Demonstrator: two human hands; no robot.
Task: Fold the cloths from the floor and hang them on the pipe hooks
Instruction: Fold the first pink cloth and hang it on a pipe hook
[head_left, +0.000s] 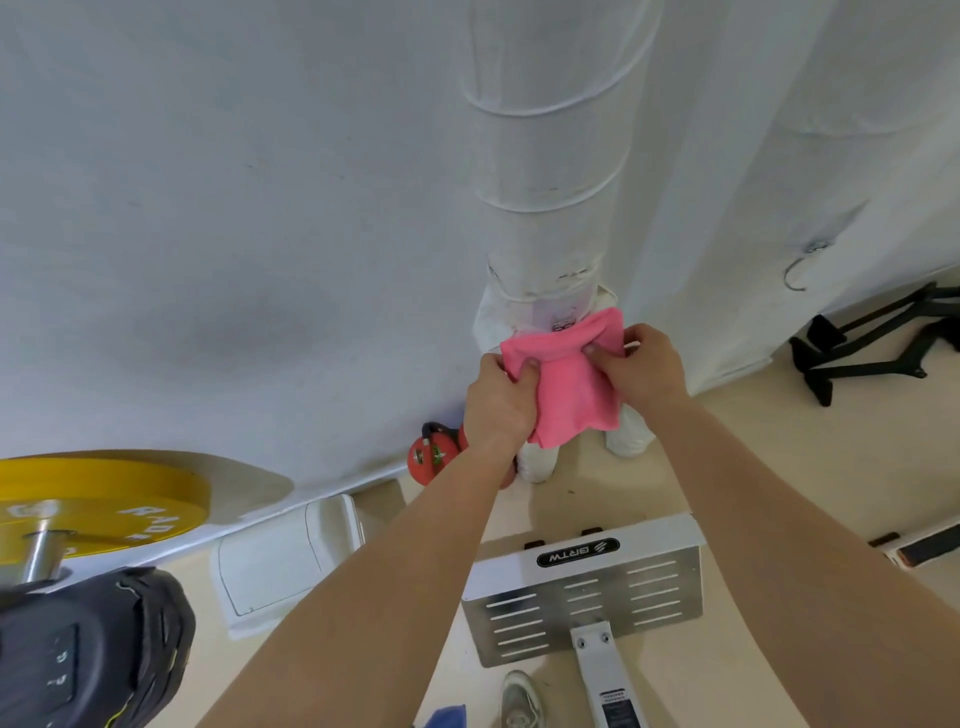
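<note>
Both hands clamp the cloth (566, 384). Left hand (498, 400) pinches its 9 o'clock edge; right hand (644, 364) pinches the 2 o'clock corner. Cloth is held against the pipe (550, 156), top edge just under the hook (563, 323). Second hook (800, 270) at the cloth's 2 o'clock, well apart. Plate (93, 499) at frame 8 o'clock.

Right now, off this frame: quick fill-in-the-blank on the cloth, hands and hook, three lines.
1. The cloth gripped by the left hand and the right hand is ____ in colour.
2. The metal hook on the right has ____ hanging on it.
3. The weight plate on the left is ____.

Missing words: pink; nothing; yellow.
</note>
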